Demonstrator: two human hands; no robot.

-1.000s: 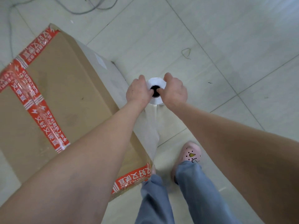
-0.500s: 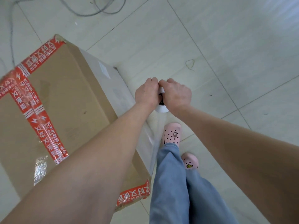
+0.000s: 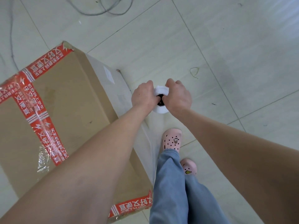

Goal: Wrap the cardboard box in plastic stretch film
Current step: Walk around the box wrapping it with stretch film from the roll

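Note:
A large cardboard box point(image 3: 69, 110) with red printed tape stands on the floor at the left. Its right side carries a layer of clear stretch film point(image 3: 113, 81). Beside that side I hold a white roll of film point(image 3: 161, 109) upright, seen from its top end. My left hand point(image 3: 143, 94) grips the roll's left rim and my right hand point(image 3: 178, 96) grips its right rim, fingers curled into the dark core. A sheet of film point(image 3: 148, 143) runs from the roll back along the box's side toward the near corner.
Pale floor tiles point(image 3: 226, 46) surround the box. Grey cables point(image 3: 103, 8) lie on the floor at the top. A small loop of string point(image 3: 195, 71) lies to the right. My legs in blue jeans point(image 3: 171, 183) and pink clogs point(image 3: 172, 139) stand close to the box's right side.
I have stepped forward along the box's right side; the pink clogs moved up. Both hands kept their grip on the roll, which travelled along the side while film paid out behind it.

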